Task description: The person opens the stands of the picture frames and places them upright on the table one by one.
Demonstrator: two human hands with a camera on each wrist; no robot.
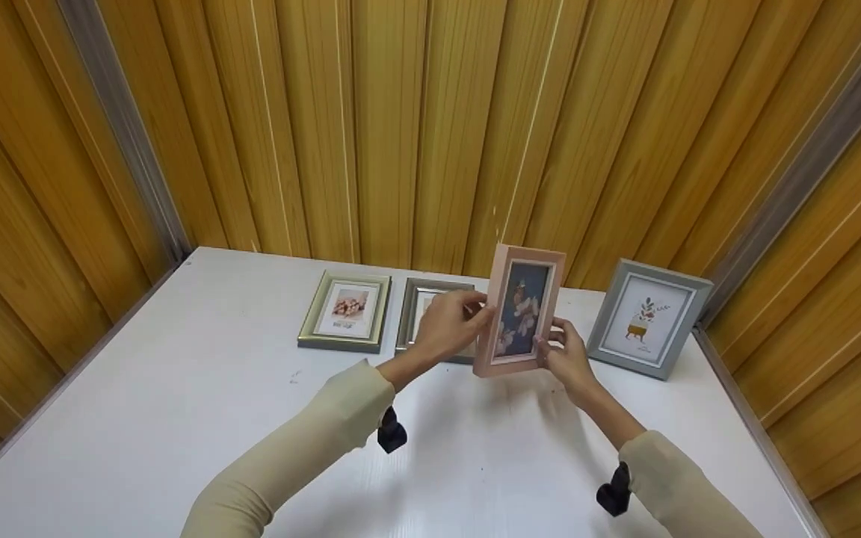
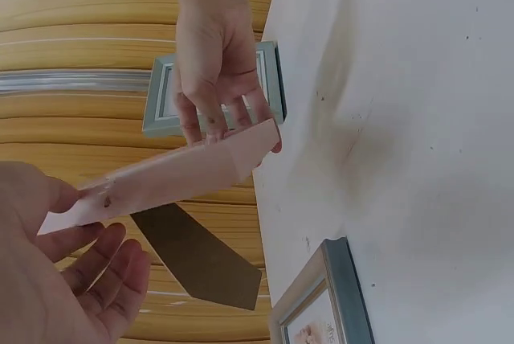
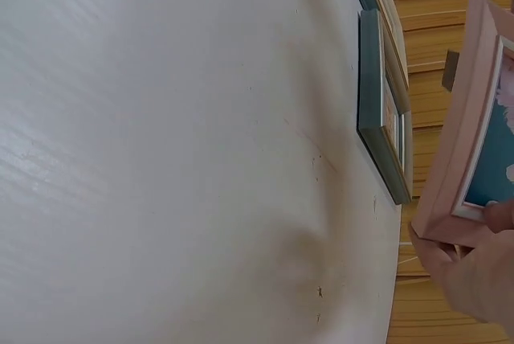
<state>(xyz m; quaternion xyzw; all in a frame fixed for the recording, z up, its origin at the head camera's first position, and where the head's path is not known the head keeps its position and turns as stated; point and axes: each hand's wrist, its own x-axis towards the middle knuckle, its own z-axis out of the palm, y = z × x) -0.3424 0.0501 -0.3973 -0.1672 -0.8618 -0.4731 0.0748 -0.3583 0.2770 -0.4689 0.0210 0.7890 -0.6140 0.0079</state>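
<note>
Both hands hold a pink picture frame [image 1: 524, 310] upright above the white table, its blue floral picture facing me. My left hand [image 1: 449, 321] pinches its left edge between thumb and fingers. On the lower right edge, my right hand [image 1: 566, 355] grips it, with the thumb on the front in the right wrist view. A brown stand flap [image 2: 201, 255] sticks out behind the frame in the left wrist view. Behind my left hand lies a silver picture frame [image 1: 409, 306], partly hidden. A grey-green picture frame [image 1: 651, 317] stands leaning back, just right of my right hand.
A gold picture frame [image 1: 382, 317] lies on the white table [image 1: 236, 359], left of the silver one. Yellow wood-look panel walls [image 1: 389, 134] rise behind the table and at both sides. Black wrist cameras [image 1: 392, 432] hang under both sleeves.
</note>
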